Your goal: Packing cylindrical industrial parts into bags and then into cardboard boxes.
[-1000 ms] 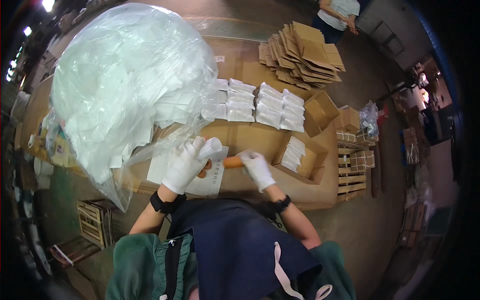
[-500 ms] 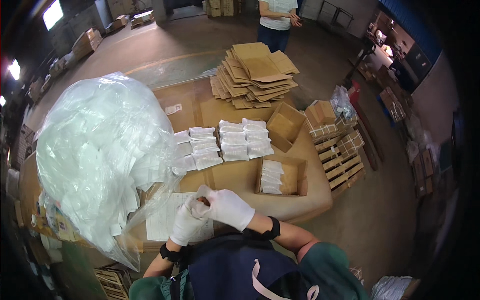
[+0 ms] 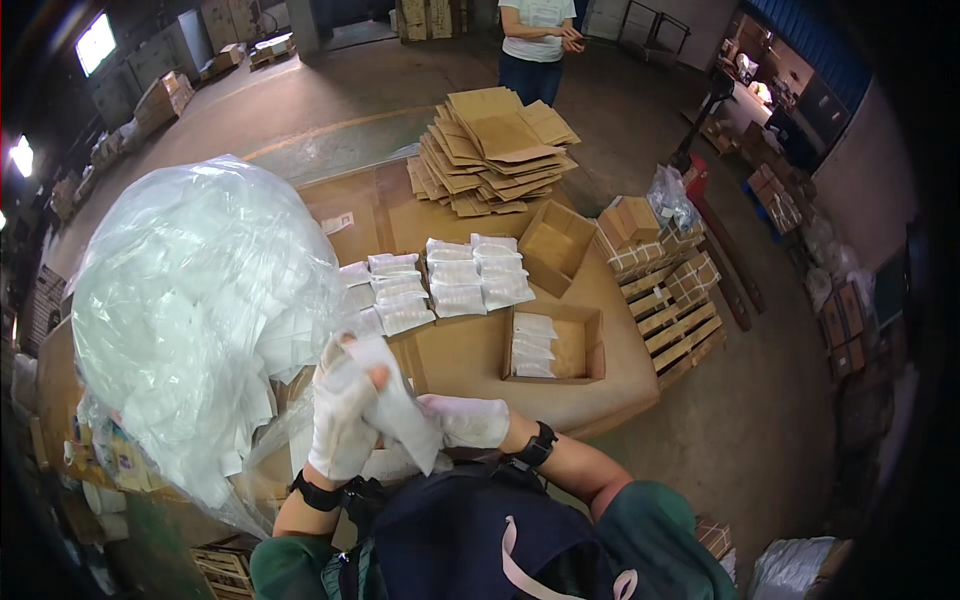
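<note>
Hands (image 3: 345,420) gripping white packet (image 3: 398,405), open box (image 3: 553,345) seemingly part-filled with packets

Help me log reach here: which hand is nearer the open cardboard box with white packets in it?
Right. The right hand lies just short of the open cardboard box, toward its near-left corner. The left hand is farther left, beside the big clear plastic bag.

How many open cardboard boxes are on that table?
2: one open box at the far side beside the flat cardboard stack, one open box nearer, holding white packets. The big plastic bag may hide others.
</note>
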Demonstrator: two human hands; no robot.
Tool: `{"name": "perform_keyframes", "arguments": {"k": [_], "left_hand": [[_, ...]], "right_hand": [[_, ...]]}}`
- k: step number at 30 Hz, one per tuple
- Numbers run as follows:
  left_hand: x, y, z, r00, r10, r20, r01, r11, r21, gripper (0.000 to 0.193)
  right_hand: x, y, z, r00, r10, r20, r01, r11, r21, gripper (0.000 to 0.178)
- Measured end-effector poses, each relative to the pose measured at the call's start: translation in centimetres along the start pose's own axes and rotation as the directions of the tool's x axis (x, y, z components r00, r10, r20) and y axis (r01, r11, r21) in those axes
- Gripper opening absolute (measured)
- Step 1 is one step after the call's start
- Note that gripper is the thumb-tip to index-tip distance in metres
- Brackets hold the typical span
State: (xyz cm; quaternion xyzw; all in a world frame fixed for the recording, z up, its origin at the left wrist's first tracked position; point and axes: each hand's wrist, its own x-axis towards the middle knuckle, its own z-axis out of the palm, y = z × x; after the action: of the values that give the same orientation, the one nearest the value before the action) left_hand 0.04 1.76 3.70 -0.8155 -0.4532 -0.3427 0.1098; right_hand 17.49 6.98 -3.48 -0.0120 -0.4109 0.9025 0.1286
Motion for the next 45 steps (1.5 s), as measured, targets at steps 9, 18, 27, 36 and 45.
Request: {"name": "perform_keyframes", "arguments": {"k": [9, 18, 27, 36, 45], "left_hand": [[-0.7, 2.1, 4.7, 0.974, -0.209, 0.090, 0.208, 0.978, 0.026, 0.036], [-2.1, 1.9, 12.8, 0.471, -0.539, 0.698, 0.880, 0.347, -0.326, 0.042], [-0.4, 3.9, 19.6, 0.518, -0.212, 0.829, 0.818, 0.406, -0.408, 0.051], [-1.0, 4.3, 21.1, 0.772, 0.101, 0.628, 0.124, 0.944, -0.305, 0.068], [-3.5, 4.3, 18.7, 0.769, 0.054, 0.637, 0.209, 0.921, -0.330, 0.069]], "right_hand": [[-3.0, -0.4, -1.0, 0.749, 0.142, -0.647, -0.408, 0.868, -0.283, 0.031], [-5.5, 0.7, -2.9, 0.706, -0.201, -0.679, -0.562, 0.426, -0.709, 0.044], [-13.3, -5.1, -10.8, 0.596, 0.015, -0.803, -0.774, 0.280, -0.569, 0.065], [-17.5, -4.3, -19.8, 0.544, 0.199, -0.815, -0.720, -0.388, -0.575, 0.033], [-14.6, -4.7, -18.8, 0.618, -0.351, -0.703, -0.786, -0.252, -0.564, 0.033]]}}
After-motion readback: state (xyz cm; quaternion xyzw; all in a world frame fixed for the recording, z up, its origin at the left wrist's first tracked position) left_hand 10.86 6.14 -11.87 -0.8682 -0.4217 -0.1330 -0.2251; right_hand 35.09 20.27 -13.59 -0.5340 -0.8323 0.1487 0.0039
